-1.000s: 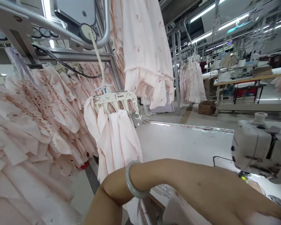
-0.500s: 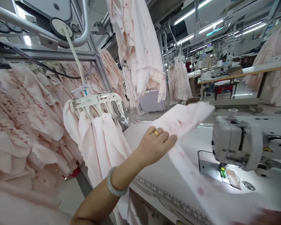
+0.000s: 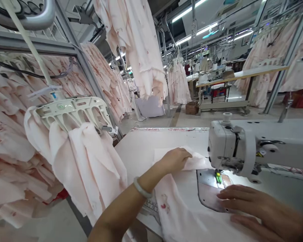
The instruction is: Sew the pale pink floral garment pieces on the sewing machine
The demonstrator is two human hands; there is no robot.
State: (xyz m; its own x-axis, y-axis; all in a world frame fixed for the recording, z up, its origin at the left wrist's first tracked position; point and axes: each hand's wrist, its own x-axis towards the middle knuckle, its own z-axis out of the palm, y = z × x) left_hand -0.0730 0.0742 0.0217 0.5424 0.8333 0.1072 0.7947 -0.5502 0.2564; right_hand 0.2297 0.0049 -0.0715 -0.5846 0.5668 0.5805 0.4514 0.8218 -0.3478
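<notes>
A pale pink fabric piece (image 3: pixel 168 200) with small red prints lies bent across the white sewing table (image 3: pixel 138 144). My left hand (image 3: pixel 175 159), a bangle on its wrist, is closed on the upper part of this piece, left of the presser foot. My right hand (image 3: pixel 255 206) rests low at the right, fingers stretched out beside the metal needle plate (image 3: pixel 208 190); the fabric runs close under it. The white sewing machine (image 3: pixel 224 144) stands just beyond, its lamp lit over the needle area. Fabric under the left fingers is partly hidden.
At the left, a white hanger clamp (image 3: pixel 75 107) carries several pale pink pieces (image 3: pixel 86 158). More pink garments (image 3: pixel 138 50) hang above the table's far side. A metal frame post (image 3: pixel 80 57) rises at the left. Another worktable (image 3: pixel 242 75) stands behind.
My left hand has lowered the raised fabric onto the table, near the needle plate. My right hand has come into view from the lower right corner. The view has swung right.
</notes>
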